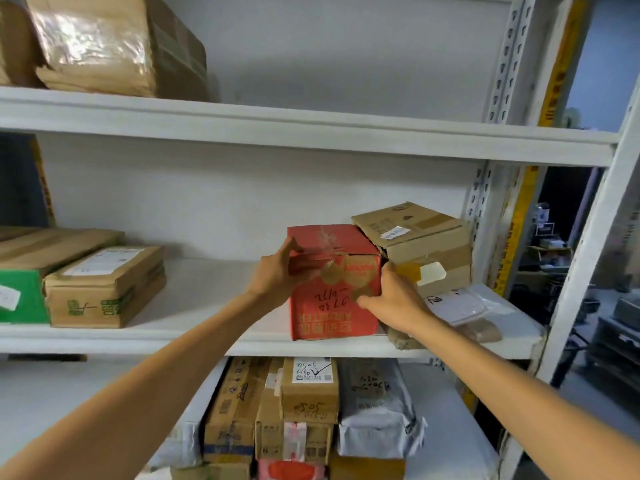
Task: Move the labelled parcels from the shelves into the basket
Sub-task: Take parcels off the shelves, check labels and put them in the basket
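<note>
A red cardboard parcel [329, 313] with handwritten numbers stands on the middle shelf [207, 299]. My left hand [277, 271] grips its upper left edge and my right hand [391, 299] grips its right side, both touching the box. Behind it to the right a torn brown box [422, 237] leans on the shelf. In front of that box lies a clear bagged parcel [460, 303]. No basket is in view.
Brown parcels [104, 285] and a green box [20, 296] sit at the left of the same shelf. The lower shelf holds several labelled boxes [308, 386] and a grey mailer [374, 407]. A large taped box [114, 39] fills the top shelf. The rack's upright post [588, 254] stands at the right.
</note>
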